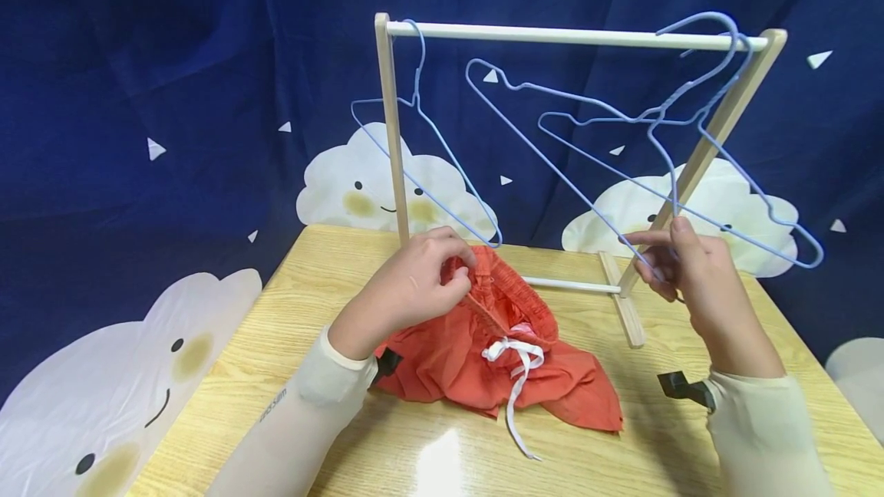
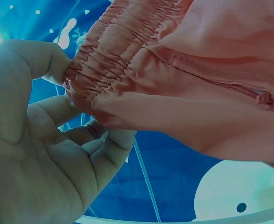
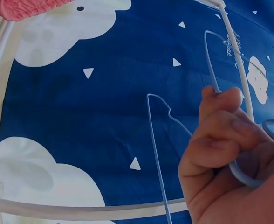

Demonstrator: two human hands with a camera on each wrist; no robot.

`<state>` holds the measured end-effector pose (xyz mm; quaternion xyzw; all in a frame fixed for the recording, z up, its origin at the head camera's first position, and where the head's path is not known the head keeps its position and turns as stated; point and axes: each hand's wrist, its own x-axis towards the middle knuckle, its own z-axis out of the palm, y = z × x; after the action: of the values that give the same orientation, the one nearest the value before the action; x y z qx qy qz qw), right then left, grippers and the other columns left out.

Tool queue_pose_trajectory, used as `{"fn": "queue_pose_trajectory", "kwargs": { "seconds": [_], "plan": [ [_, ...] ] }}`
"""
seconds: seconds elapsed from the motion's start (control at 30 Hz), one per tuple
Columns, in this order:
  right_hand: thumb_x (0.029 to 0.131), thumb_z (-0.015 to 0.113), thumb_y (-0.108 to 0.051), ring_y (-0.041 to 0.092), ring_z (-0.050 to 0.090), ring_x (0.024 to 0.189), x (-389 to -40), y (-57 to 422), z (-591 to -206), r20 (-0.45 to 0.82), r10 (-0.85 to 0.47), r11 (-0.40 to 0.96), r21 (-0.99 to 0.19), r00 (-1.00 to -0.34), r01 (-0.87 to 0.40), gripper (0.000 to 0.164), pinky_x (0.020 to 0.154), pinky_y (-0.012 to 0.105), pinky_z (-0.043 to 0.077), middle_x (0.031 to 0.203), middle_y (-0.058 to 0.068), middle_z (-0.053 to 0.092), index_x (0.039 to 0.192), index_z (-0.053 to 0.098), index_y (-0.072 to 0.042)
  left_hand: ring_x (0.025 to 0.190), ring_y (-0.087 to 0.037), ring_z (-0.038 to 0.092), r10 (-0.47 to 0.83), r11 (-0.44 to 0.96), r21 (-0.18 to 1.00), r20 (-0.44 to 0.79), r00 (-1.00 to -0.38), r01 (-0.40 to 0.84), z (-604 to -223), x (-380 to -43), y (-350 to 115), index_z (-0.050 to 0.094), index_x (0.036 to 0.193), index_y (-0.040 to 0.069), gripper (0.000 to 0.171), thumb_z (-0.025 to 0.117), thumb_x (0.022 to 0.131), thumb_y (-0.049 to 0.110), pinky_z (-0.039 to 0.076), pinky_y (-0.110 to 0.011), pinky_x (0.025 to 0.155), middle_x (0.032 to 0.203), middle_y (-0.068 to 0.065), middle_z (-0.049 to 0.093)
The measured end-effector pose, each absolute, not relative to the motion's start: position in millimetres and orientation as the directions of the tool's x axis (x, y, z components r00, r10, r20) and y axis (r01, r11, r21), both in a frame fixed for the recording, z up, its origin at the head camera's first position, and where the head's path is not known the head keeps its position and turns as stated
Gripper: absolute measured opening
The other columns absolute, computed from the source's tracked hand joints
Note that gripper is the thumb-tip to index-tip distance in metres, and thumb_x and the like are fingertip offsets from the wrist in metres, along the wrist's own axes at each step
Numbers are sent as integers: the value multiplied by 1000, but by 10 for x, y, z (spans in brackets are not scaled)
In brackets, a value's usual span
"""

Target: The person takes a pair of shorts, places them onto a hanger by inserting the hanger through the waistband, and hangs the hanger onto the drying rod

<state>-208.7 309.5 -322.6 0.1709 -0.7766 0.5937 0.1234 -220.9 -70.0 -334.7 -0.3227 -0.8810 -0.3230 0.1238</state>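
Red shorts (image 1: 442,363) with a gathered elastic waistband and a white drawstring (image 1: 514,390) lie partly on the table, their waist lifted. My left hand (image 1: 417,282) pinches the waistband's edge; the left wrist view shows thumb and finger on the gathered waistband (image 2: 109,56), with a zipper (image 2: 263,98) farther along the cloth. At the right, my right hand (image 1: 697,274) holds a blue wire hanger (image 1: 545,156) by its lower corner. In the right wrist view, the fingers (image 3: 216,149) curl round the wire. That hanger's hook is up at the rack's bar, apart from the shorts.
A small wooden rack with a white top bar (image 1: 552,34) stands at the back of the table (image 1: 290,313). One blue hanger (image 1: 442,144) hangs at its left, another (image 1: 753,182) at its right. Behind is a dark blue curtain (image 1: 173,198) with white clouds and triangles.
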Motion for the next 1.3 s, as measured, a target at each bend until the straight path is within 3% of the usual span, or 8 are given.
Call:
{"fn": "queue_pose_trajectory", "kwargs": {
  "seconds": [0.1,0.47,0.73,0.9,1.3],
  "plan": [
    [119,35,-40,14,46,52,-2073,3122,-3264,416,-140,194,-878,-898,-437,63,44,41,22,66,3,63,109,81,2,82,-12,58,485,588,492,421,-767,642,-3343,-2206,-703,79,101,13,22,61,89,11,55,-32,73,95,5,64],
    [119,32,-43,16,46,53,-2013,3226,-3380,424,-156,208,-869,-892,-450,64,48,41,24,69,4,63,114,81,-4,81,-13,57,480,588,493,426,-767,642,-3339,-2194,-703,79,101,13,22,61,89,12,54,-33,71,94,4,63],
    [118,34,-46,17,42,53,-2025,3247,-3435,438,-159,143,-877,-885,-459,71,47,38,23,67,6,60,115,74,12,80,-13,57,479,588,495,424,-768,640,-3330,-2197,-711,79,102,12,22,61,90,12,54,-33,70,94,4,63],
    [118,35,-46,18,42,53,-2030,3251,-3468,444,-153,119,-879,-883,-462,73,47,37,23,67,6,59,114,72,17,81,-13,57,481,588,491,426,-766,643,-3327,-2202,-713,79,102,12,22,61,90,12,54,-33,70,94,4,64],
    [120,29,-32,21,43,54,-2099,3323,-3593,512,-231,11,-849,-828,-528,65,46,36,25,70,8,64,112,76,11,82,-14,57,480,583,493,432,-763,646,-3330,-2207,-735,79,103,12,22,61,90,12,53,-33,70,95,4,64]
  ]
}}
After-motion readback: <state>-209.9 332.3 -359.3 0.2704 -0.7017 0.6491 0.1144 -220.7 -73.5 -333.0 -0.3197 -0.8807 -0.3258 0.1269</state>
